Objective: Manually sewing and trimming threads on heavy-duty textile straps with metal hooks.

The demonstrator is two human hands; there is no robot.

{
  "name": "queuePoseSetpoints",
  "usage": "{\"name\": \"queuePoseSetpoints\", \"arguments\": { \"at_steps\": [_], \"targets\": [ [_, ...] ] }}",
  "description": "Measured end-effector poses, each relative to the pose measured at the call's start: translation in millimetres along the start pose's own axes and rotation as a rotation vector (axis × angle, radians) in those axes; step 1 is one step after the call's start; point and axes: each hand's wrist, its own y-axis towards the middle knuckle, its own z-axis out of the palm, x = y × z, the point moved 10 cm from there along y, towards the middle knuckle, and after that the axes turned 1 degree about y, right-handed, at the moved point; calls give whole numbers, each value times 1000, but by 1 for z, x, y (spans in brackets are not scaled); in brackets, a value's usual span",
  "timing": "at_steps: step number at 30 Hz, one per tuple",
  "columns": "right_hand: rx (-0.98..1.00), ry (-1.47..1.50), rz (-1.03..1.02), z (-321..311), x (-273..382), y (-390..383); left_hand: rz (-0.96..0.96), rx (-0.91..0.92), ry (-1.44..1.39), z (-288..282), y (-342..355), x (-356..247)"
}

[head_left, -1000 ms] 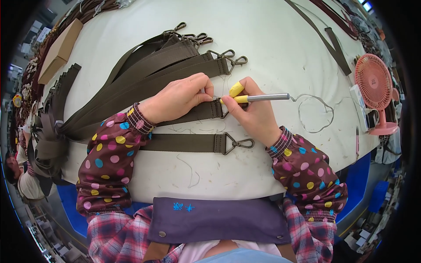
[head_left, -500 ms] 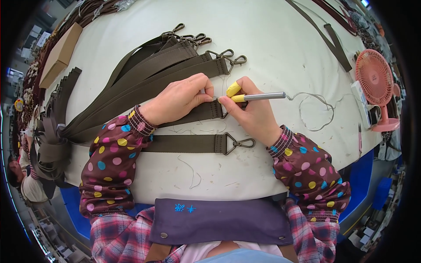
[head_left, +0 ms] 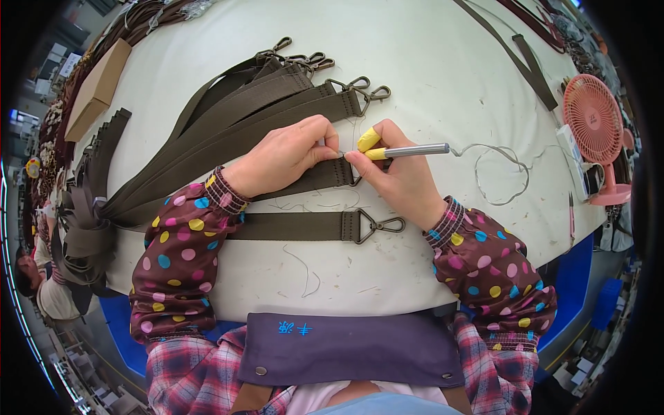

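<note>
My right hand [head_left: 404, 181] grips a slim silver corded pen-like tool [head_left: 423, 149] with yellow wrapping on its front part; one finger also wears a yellow cover. The tool's tip points left, at the end of a dark olive webbing strap [head_left: 315, 181]. Just left of that tip, my left hand [head_left: 285, 158] is closed in a pinch; what lies between its fingertips is too small to make out. That strap's metal ring is partly behind my right hand. Nearer to me lies another strap [head_left: 294, 227] with a triangular ring and snap hook [head_left: 387, 225].
More olive straps with hooks [head_left: 242, 114] fan out beyond my left hand, gathered in a bundle [head_left: 90, 228] at left. A cardboard box [head_left: 97, 90] stands far left. At right are a pink fan [head_left: 593, 121], a white power strip [head_left: 571, 160] and the tool's looped cord [head_left: 501, 202].
</note>
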Motion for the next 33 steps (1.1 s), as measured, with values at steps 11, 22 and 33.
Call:
{"name": "queuePoseSetpoints", "arguments": {
  "at_steps": [11,22,33],
  "targets": [
    [-20,74,5,-4,6,-5,-208,41,161,-4,-15,-6],
    [-22,68,-12,-8,-4,-11,6,-191,352,4,-20,-24],
    [3,51,-32,-7,3,-1,-179,-188,-126,-10,-17,4]
  ]
}}
